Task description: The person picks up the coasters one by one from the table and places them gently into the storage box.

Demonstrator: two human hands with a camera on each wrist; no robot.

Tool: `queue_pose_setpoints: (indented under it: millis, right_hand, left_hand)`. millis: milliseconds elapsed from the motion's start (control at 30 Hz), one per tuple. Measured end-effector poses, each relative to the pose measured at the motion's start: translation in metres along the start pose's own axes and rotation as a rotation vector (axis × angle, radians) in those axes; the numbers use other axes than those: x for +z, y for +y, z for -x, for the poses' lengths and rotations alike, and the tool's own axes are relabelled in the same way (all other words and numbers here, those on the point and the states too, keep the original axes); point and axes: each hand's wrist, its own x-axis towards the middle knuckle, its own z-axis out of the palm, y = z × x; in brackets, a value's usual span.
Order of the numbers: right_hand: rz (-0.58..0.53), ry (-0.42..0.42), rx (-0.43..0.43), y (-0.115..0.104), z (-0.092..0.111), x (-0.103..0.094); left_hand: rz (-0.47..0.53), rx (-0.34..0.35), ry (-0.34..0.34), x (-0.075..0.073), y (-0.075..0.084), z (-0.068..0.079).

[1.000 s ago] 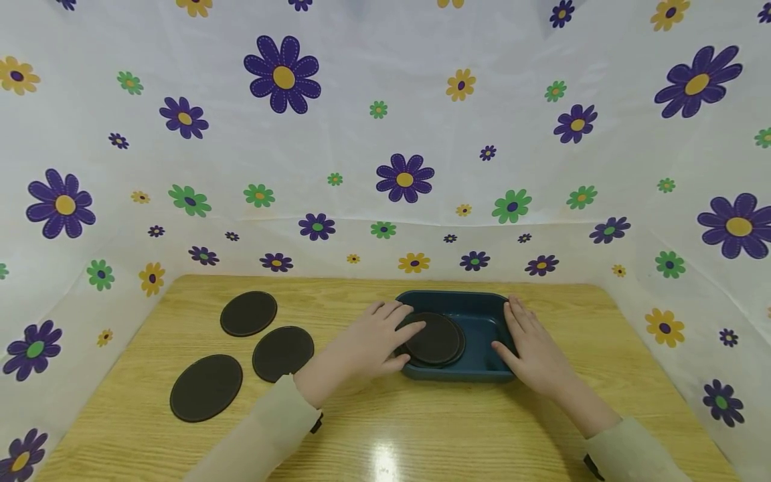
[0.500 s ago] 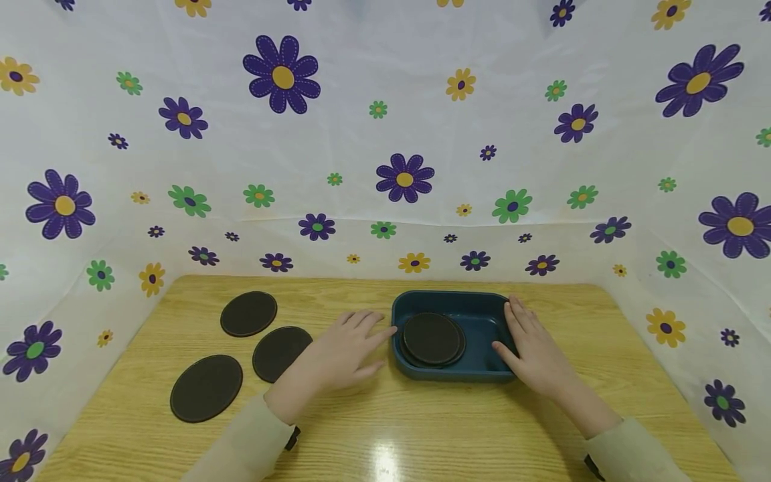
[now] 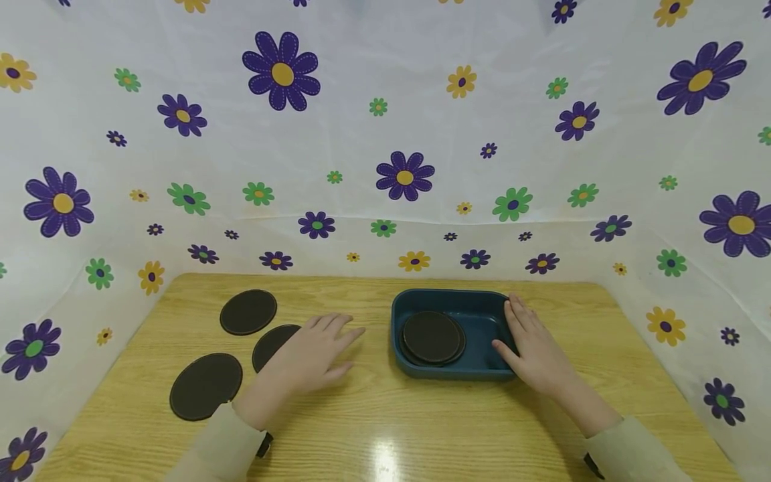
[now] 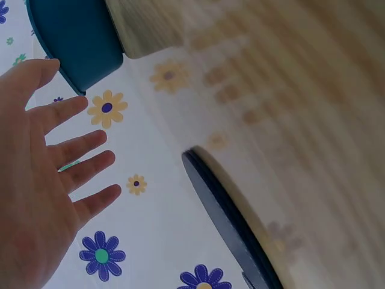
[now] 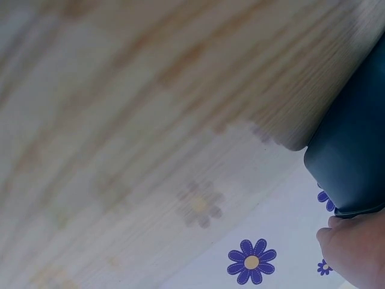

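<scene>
My left hand (image 3: pixel 307 361) is over the table left of the blue bin, fingers spread and holding nothing. It partly hides a round black coaster (image 3: pixel 270 345). Two more coasters lie nearby, one farther back (image 3: pixel 248 312) and one closer to me (image 3: pixel 206 386). The left wrist view shows that hand (image 4: pixel 42 150) with loose fingers, and a coaster (image 4: pixel 225 217) seen edge-on. My right hand (image 3: pixel 539 355) rests on the right end of the blue bin (image 3: pixel 454 375), fingers straight along its rim and thumb over its inside. Black coasters (image 3: pixel 430 337) lie stacked in the bin's left part.
The wooden table (image 3: pixel 385 415) carries all of this. A white flower-print cloth (image 3: pixel 337 134) rises behind it and along both sides. The bin stands near the back edge, right of the middle.
My left hand has drawn back from the stacked coasters, over the bin's left wall, and moved left toward the loose coasters. The right hand and the bin have stayed put.
</scene>
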Motion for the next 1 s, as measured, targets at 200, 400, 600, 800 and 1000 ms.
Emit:
queue_pose_setpoints:
  millis: [200, 400, 600, 800, 1000]
  right_hand:
    - [0.003, 0.020, -0.009, -0.001, 0.000, 0.000]
    - [0.002, -0.018, 0.021, -0.001, -0.001, -0.001]
    - [0.001, -0.020, 0.025, -0.001, -0.001, -0.002]
    - [0.005, -0.027, 0.024, 0.000, -0.002, -0.002]
    - [0.001, -0.023, 0.023, 0.000, -0.001, -0.001]
  left_hand:
    - [0.001, -0.012, -0.011, -0.001, -0.010, 0.009]
    - [-0.021, -0.009, -0.035, 0.004, -0.025, 0.022]
    - [-0.027, -0.005, -0.052, 0.008, -0.042, 0.037]
    - [-0.064, -0.002, -0.065, 0.008, -0.053, 0.047]
    - [-0.051, -0.029, -0.082, 0.011, -0.058, 0.051]
